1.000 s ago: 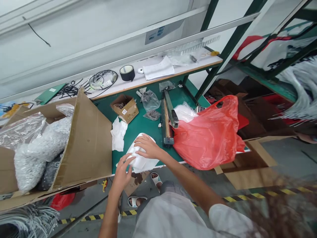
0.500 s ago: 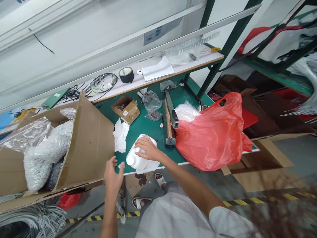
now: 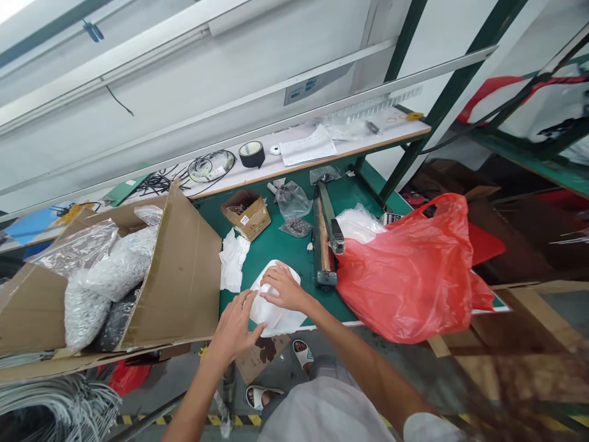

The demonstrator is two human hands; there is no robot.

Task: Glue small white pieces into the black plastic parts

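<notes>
A white plastic jug (image 3: 276, 313) lies on its side at the near edge of the green table (image 3: 276, 242). My right hand (image 3: 284, 287) rests on top of the jug, fingers curled over it. Over the jug's left end sits my left hand (image 3: 234, 328), its fingers spread and touching the jug. A crumpled white cloth (image 3: 232, 261) lies just left of the jug.
A large open cardboard box (image 3: 179, 276) with bags of white parts stands at the left. A red plastic bag (image 3: 414, 270) fills the right side, a heat sealer (image 3: 326, 236) beside it. A small cardboard box (image 3: 247, 213) and clear bags sit further back; tape and cables lie on the shelf.
My left hand drew back from the jug toward the table edge, then returned onto its left end. My right hand stayed on the jug. The camera tilted up a little.
</notes>
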